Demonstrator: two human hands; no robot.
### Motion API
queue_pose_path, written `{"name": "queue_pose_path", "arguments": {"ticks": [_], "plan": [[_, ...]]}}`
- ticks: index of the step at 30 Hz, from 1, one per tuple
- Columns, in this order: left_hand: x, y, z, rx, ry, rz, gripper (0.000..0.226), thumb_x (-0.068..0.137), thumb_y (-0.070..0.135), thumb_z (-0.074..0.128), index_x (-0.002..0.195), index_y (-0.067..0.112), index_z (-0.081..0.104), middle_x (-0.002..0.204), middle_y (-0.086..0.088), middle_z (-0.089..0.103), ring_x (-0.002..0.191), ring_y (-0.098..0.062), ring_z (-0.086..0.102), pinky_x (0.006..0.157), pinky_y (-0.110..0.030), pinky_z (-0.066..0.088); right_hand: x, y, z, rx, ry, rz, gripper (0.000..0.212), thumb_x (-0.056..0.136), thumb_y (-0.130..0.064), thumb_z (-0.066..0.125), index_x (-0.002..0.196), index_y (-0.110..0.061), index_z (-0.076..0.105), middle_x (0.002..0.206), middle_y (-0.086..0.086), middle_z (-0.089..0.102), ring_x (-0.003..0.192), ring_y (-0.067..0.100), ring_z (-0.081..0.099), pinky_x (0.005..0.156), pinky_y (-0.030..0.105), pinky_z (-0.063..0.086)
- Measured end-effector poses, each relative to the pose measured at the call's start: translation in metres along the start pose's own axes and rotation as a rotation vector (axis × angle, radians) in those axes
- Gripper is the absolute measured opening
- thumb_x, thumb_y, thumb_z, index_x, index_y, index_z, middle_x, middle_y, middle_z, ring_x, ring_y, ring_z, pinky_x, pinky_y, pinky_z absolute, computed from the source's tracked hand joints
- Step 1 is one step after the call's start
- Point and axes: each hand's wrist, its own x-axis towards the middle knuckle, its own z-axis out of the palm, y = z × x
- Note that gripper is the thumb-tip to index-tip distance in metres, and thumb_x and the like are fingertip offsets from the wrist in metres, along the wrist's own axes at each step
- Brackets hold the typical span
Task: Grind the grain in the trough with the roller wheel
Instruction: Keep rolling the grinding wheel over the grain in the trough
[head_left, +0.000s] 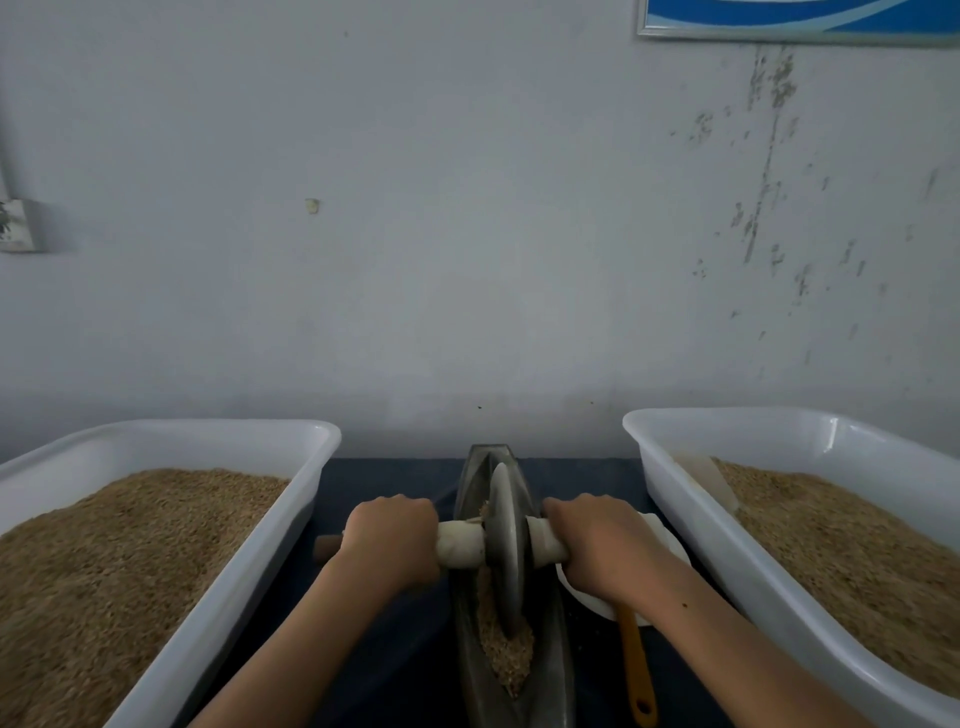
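Currently both hands, left (390, 540) and right (597, 545), clenched on axle (460, 543); roller wheel (506, 551) in trough (553, 639); grain (506, 654) still coarse, grinding unfinished.

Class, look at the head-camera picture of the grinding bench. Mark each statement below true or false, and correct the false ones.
1. Both hands grip the axle, one on each side of the roller wheel. True: left hand, right hand.
2. The trough is empty. False: grain lies in it around the wheel.
3. A white tub on the left holds grain. True.
4. The tub on the right is empty. False: it holds grain too.
5. An orange handle lies to the right of the trough. True.
6. The wheel lies flat on the cloth. False: it stands on edge in the trough.
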Motion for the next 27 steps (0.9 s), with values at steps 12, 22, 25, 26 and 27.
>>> {"name": "queue_pose_path", "arguments": {"ticks": [12,22,25,26,27], "plan": [[0.020,0.002,-0.006,-0.010,0.048,-0.029,0.029,0.086,0.031,0.060,0.110,0.016,0.057,0.102,-0.001,0.063,0.087,-0.016,0.057,0.075,-0.028,0.042,0.022,0.004,0.000,-0.004,-0.030,0.063,0.023,0.087,-0.013,0.055,0.109,-0.018,0.049,0.106,0.007,0.061,0.096,0.027,0.059,0.070,0.030,0.035],[-0.005,-0.003,0.000,0.015,-0.034,0.021,0.039,0.082,0.034,0.066,0.115,0.017,0.055,0.103,0.000,0.061,0.080,-0.012,0.050,0.071,-0.026,0.040,0.002,0.001,-0.023,0.031,-0.351,-0.018,0.033,0.084,-0.012,0.062,0.115,-0.017,0.054,0.105,0.005,0.060,0.088,0.019,0.057,0.065,0.025,0.038],[0.000,-0.001,-0.002,0.013,-0.050,0.003,0.041,0.081,0.034,0.068,0.116,0.018,0.055,0.104,0.000,0.061,0.081,-0.013,0.051,0.071,-0.027,0.040,0.006,0.001,-0.023,0.050,-0.363,0.009,0.033,0.083,-0.012,0.062,0.115,-0.015,0.055,0.104,0.006,0.061,0.091,0.022,0.060,0.069,0.028,0.042],[0.002,0.000,-0.002,0.013,-0.039,-0.007,0.041,0.081,0.034,0.068,0.117,0.018,0.055,0.105,0.000,0.061,0.085,-0.014,0.054,0.072,-0.028,0.040,0.007,0.001,-0.022,0.060,-0.337,0.021,0.033,0.084,-0.011,0.060,0.115,-0.016,0.055,0.105,0.006,0.061,0.092,0.022,0.060,0.069,0.028,0.041],[0.005,0.000,-0.002,0.016,-0.013,-0.017,0.039,0.082,0.034,0.067,0.116,0.018,0.055,0.105,0.000,0.062,0.089,-0.015,0.057,0.072,-0.028,0.040,0.008,0.001,-0.020,0.060,-0.296,0.032,0.032,0.084,-0.011,0.058,0.116,-0.017,0.054,0.107,0.006,0.061,0.094,0.024,0.060,0.069,0.029,0.039]]}}
